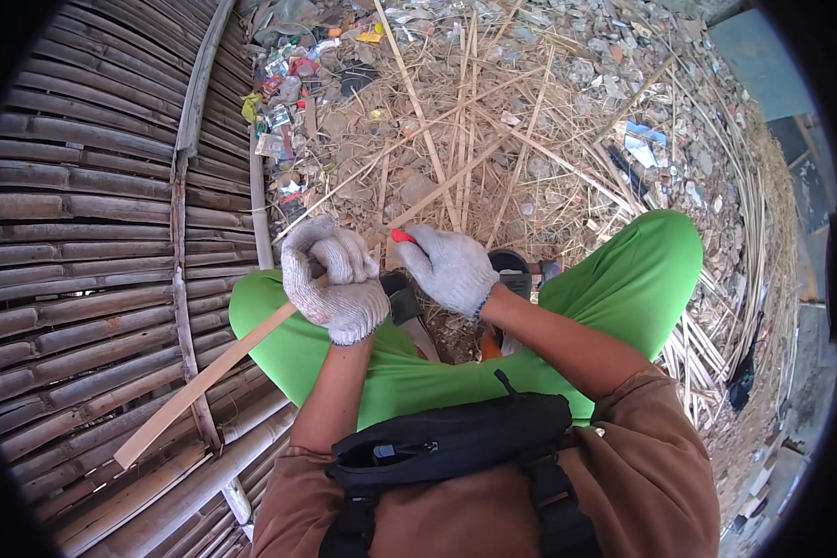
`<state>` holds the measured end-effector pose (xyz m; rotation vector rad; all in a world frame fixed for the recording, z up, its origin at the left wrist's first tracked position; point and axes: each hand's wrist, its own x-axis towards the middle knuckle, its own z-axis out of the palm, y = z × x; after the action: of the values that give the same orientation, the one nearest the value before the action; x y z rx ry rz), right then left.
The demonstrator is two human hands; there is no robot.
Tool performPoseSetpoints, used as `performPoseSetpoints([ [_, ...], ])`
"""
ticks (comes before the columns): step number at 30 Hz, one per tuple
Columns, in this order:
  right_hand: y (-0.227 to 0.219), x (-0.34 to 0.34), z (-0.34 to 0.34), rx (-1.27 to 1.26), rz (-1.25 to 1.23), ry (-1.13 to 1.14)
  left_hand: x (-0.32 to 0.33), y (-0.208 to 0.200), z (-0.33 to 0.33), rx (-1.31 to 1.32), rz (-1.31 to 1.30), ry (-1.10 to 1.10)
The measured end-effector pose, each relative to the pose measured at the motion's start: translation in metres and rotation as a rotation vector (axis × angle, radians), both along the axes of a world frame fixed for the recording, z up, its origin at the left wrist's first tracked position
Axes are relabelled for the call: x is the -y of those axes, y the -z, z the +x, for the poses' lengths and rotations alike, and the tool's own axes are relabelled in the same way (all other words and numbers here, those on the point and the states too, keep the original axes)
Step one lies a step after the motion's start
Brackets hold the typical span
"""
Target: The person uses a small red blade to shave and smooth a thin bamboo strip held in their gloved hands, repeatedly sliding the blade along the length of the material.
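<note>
Starting at the left, a wall of dark bamboo poles (84, 242) fills that side. A flat bamboo strip (205, 377) runs from there up into the gloved left hand (335, 279), which is closed in a fist around it. Just beside it, the gloved right hand (448, 268) grips a tool with a red tip (402, 236). Both hands rest above the green trousers (642, 279). Behind them lie loose bamboo splints (456, 139) and litter (288, 84) on the ground.

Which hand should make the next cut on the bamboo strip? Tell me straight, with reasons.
Probably the right hand: its fingers hold the red-tipped tool at the upper end of the long pale bamboo strip. The left hand is wrapped around the strip, steadying it over the green-trousered knee.
</note>
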<state>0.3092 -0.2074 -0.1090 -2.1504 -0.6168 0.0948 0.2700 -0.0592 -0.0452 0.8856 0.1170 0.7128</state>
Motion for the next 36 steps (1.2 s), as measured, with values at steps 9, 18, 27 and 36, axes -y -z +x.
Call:
performPoseSetpoints([
  [9, -0.011, 0.005, -0.002, -0.087, -0.079, -0.039, -0.002, -0.004, 0.000, 0.083, 0.009, 0.048],
  [18, -0.006, 0.008, 0.008, -0.114, -0.027, -0.028, 0.000, -0.012, 0.002, 0.127, 0.008, 0.100],
  [27, -0.008, -0.001, 0.005, -0.069, -0.117, -0.036, -0.010, -0.008, -0.004, 0.117, -0.108, 0.141],
  [36, 0.001, 0.012, 0.010, -0.103, -0.136, -0.039, -0.001, -0.001, -0.003, 0.145, 0.064, 0.134],
])
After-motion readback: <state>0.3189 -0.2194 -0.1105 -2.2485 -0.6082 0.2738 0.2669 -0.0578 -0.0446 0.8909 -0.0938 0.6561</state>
